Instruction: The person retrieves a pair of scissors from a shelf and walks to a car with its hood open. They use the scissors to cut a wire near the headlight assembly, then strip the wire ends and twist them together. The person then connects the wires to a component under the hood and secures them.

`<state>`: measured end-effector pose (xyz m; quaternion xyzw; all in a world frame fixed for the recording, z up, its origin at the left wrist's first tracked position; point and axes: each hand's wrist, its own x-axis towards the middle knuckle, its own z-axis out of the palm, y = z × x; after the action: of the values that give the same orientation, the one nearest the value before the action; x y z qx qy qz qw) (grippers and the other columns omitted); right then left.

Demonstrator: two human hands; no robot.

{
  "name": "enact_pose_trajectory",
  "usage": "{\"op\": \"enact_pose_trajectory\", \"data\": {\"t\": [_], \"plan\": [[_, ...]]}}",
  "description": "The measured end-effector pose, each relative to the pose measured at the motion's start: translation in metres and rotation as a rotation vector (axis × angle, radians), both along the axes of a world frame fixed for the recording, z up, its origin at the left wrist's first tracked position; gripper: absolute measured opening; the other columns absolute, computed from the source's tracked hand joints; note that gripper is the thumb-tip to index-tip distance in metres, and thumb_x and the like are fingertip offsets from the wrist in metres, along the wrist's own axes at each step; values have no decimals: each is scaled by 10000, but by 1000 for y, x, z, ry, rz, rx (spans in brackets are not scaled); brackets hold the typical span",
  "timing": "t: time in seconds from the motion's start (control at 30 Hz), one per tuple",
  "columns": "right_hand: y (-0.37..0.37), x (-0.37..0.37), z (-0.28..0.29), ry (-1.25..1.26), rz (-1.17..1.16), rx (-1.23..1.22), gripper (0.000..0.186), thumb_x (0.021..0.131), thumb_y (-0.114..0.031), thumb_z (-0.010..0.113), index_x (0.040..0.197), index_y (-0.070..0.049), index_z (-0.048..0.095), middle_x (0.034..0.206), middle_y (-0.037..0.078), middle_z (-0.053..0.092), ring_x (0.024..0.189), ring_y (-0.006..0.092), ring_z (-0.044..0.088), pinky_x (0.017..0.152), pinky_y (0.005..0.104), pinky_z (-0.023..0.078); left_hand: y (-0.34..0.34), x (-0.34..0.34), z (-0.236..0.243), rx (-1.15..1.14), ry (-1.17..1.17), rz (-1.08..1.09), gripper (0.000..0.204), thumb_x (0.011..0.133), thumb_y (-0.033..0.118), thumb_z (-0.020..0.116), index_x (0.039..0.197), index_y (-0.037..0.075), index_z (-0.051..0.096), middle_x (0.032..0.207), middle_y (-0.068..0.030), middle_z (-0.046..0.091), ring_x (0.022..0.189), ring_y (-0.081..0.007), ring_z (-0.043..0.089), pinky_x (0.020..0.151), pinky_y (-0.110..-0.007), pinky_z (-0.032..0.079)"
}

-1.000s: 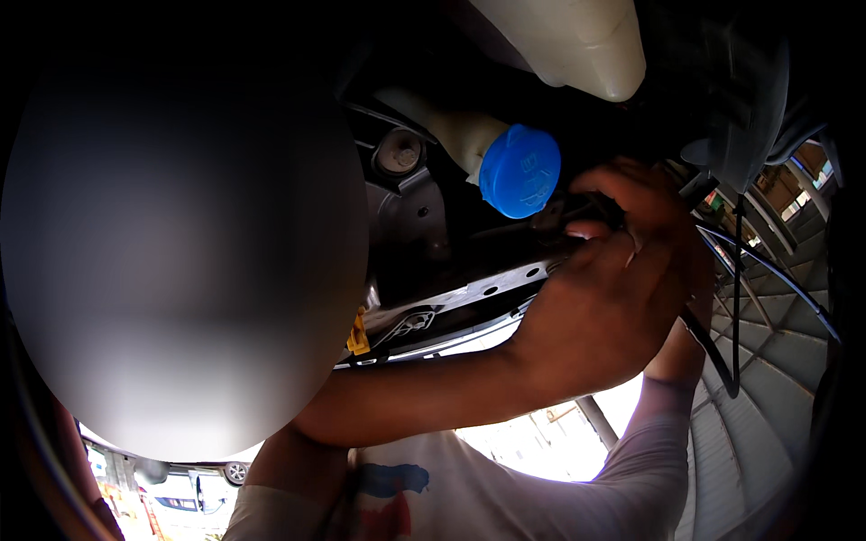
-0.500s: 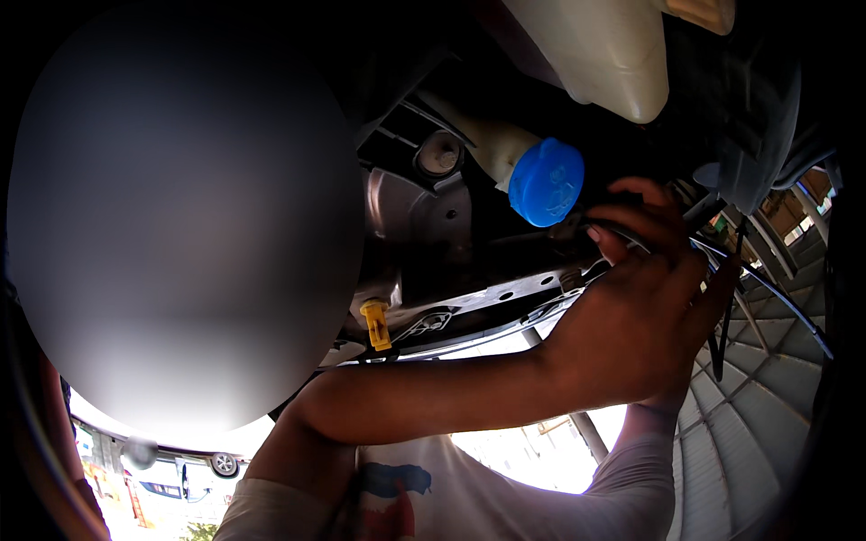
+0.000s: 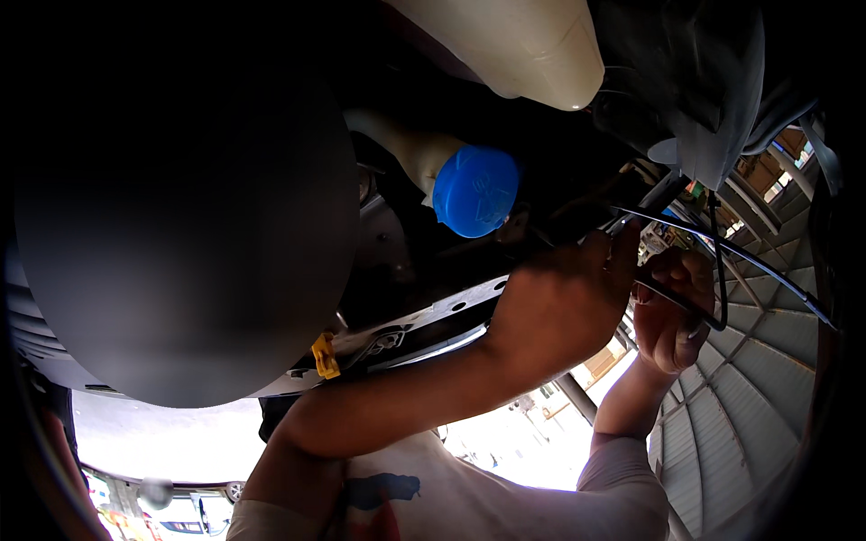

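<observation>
A thin black hose (image 3: 724, 270) bends in a loop at the right. My right hand (image 3: 672, 311) is closed around its lower part, fingers curled in. My left hand (image 3: 568, 293) reaches across from the left, its fingers pinched together beside the right hand. What those left fingers hold is hidden. Just above them runs a thin dark strip (image 3: 767, 269) with a shiny edge, curving off to the right. Up and left of my left hand is a blue cap (image 3: 478, 191) on a pale filler neck (image 3: 410, 149).
A whitish plastic tank (image 3: 532, 54) hangs overhead, and dark plastic trim (image 3: 713, 117) is at the upper right. Below the cap, a metal beam (image 3: 451, 307) with holes crosses near a yellow clip (image 3: 325, 355). A large dark rounded shape (image 3: 189, 270) fills the left.
My left hand has moved left and slightly down. My right hand, mostly hidden behind it before, now shows apart from it with the black hose. The view has shifted, moving the cap leftward.
</observation>
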<state>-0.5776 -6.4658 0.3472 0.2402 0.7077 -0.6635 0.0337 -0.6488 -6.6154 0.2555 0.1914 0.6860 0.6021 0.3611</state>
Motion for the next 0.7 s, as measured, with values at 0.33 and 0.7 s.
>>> {"op": "enact_pose_trajectory", "data": {"t": [0.33, 0.7], "plan": [[-46, -23, -19, -147, -34, 54, 198, 860, -68, 600, 994, 77, 595, 1026, 200, 621, 916, 228, 633, 780, 319, 532, -30, -22, 9, -10, 114, -89, 622, 726, 39, 579, 1317, -64, 417, 1139, -223, 491, 692, -255, 624, 487, -330, 515], [-63, -16, -18, -205, 78, 378, 314, 703, -68, 697, 995, -11, 599, 954, 107, 626, 881, 196, 629, 716, 304, 495, -18, -47, 46, 99, 440, -138, 386, 762, 61, 679, 1131, -26, 605, 1012, -151, 557, 752, -222, 567, 619, -311, 458]]}}
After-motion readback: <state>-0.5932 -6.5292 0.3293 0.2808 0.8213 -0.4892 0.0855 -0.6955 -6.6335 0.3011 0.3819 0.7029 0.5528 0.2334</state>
